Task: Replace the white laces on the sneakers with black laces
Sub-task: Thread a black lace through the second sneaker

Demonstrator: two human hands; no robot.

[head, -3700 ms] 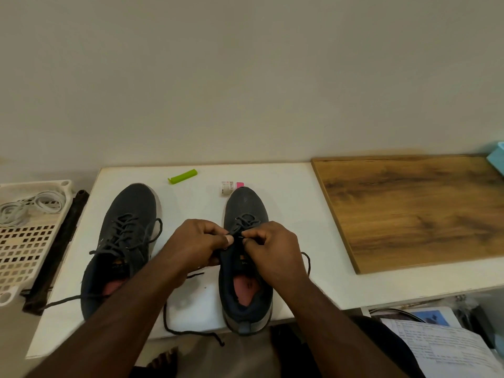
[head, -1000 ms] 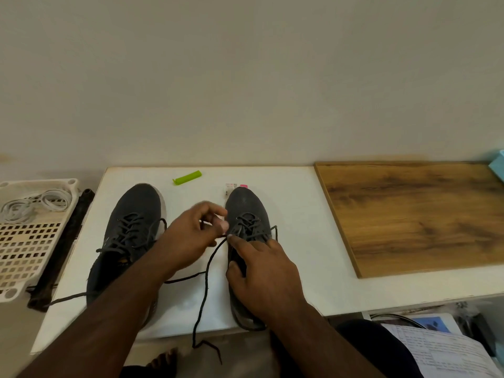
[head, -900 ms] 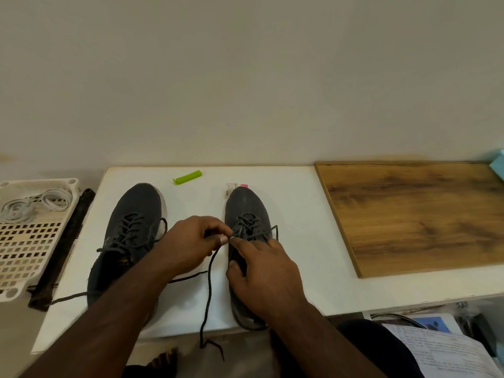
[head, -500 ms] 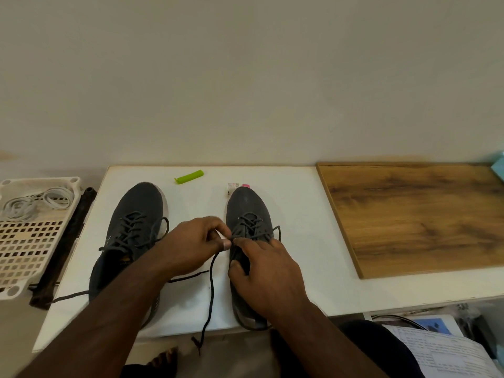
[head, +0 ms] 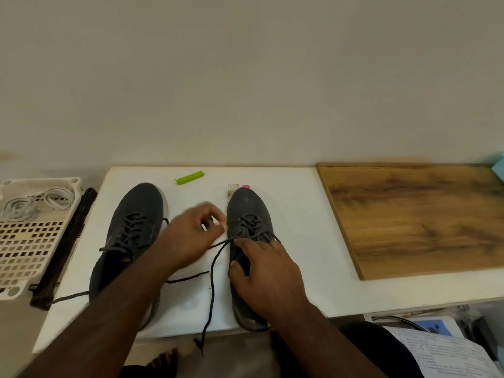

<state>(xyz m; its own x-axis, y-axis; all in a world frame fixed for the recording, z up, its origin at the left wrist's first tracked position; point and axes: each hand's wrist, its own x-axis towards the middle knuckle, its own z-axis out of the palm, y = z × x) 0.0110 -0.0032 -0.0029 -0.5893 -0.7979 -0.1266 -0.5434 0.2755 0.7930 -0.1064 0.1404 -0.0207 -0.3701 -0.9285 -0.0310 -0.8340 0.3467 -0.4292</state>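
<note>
White laces (head: 35, 203) lay discarded in the tray (head: 30, 249); both sneakers carried black laces. The left hand (head: 191, 238), blurred, seemingly pinched the right sneaker's (head: 249, 214) loose black lace (head: 212, 290), grip uncertain; the right hand (head: 268, 274) pressed that shoe, fingers spread. Tying remained.

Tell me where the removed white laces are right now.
In the head view the white laces lie coiled in the white perforated tray at far left, beside the table.

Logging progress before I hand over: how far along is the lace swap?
Done: white laces lie in the basket; left sneaker looks fully laced in black. In hand: left hand draws the black lace from the right sneaker, right hand steadying it. Left: upper eyelets, tying.
</note>
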